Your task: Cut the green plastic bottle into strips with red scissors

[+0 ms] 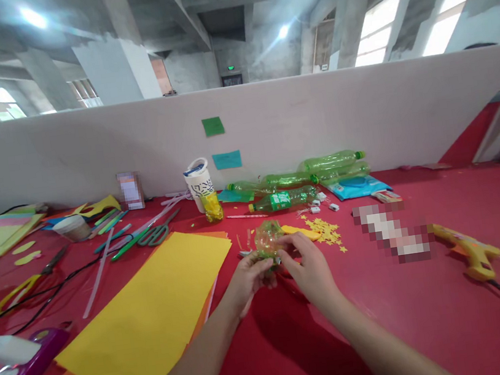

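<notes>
Yellow sheet [151, 316] left of hands, glue gun [470, 251] right.

Green bottle piece [268, 239], yellow paper [156, 312]

**Little that can be read on the bench**

The white cup [199, 185] near the partition carries dark printed marks on its side, but they are too small and blurred to make out as words. One green bottle [283, 200] lying on the bench has a green label with white lettering; no brand can be read from it. Above the far doorway a small green lit sign [230, 67] glows, its characters too tiny to tell. Two patches on the bench are pixelated and show no text.
</notes>
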`<state>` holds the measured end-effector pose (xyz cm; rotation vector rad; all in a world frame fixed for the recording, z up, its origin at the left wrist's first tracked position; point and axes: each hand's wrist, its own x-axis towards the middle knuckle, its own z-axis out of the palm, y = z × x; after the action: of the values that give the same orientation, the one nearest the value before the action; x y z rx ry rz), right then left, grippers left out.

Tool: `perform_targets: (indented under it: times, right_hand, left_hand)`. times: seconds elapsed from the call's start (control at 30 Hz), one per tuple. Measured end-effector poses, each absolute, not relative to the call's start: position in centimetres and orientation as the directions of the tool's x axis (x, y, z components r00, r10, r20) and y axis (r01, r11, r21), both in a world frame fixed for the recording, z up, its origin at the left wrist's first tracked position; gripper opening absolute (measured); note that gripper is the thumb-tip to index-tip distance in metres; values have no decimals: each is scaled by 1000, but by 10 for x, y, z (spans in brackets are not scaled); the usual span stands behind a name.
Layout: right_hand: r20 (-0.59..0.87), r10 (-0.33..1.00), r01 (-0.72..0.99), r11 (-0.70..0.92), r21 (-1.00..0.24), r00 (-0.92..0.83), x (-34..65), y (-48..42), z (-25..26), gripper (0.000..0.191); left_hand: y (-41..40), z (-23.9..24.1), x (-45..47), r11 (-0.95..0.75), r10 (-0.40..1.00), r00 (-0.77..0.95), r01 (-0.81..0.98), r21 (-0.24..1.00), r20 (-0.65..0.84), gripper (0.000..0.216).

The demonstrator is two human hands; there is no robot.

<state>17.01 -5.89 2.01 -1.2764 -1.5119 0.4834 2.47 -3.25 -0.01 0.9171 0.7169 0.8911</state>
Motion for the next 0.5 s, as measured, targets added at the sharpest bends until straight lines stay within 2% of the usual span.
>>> perform_targets:
  times: [0.2,0.33,0.5]
  right_hand:
    - [338,925,326,270,-906,173,170,-56,16,11]
    - [335,927,277,282,-918,169,170,-58,20,6]
    - [381,914,295,330,-897,138,168,-62,22,11]
  left_hand:
    - [-31,-3,26,292,889,435,-302,908,-141,27]
    - [-32,-3,26,300,879,458,-315,900,-133,23]
    - [-33,-4,26,350,865,483,-383,855,-138,17]
